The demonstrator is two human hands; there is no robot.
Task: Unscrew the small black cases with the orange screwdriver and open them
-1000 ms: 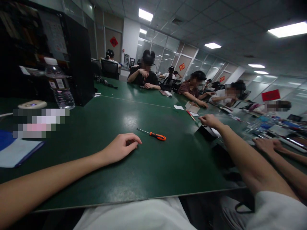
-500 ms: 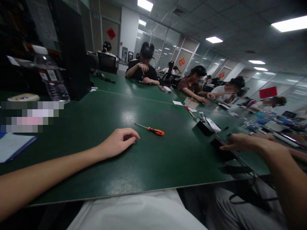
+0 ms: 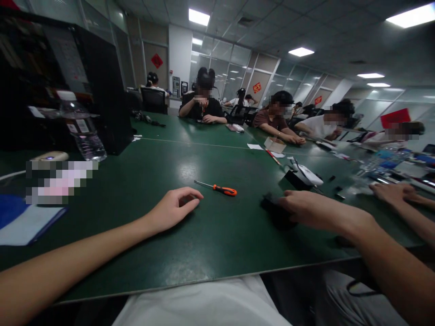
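My left hand (image 3: 178, 206) rests on the green table with its fingers loosely curved. A gap shows between thumb and fingers, and nothing is in it. Just beyond its fingertips lies a screwdriver (image 3: 224, 190) with an orange and black handle, its metal shaft pointing left. On the right, my right hand (image 3: 306, 208) is closed on a black object (image 3: 277, 210), held low over the table. Motion blurs that object, so its kind is unclear, and the fingers partly cover it.
A water bottle (image 3: 83, 129) stands at left beside a black cabinet (image 3: 102, 90), near a blue-edged folder (image 3: 37, 224). At right lie a white pouch-like item (image 3: 306, 174), a small open box (image 3: 274, 145) and a co-worker's hands (image 3: 394, 192). Other people sit around the table.
My right hand has moved left across the table, bringing the black object with it from among the things at right. My left hand and the screwdriver stay put; the view has shifted slightly.
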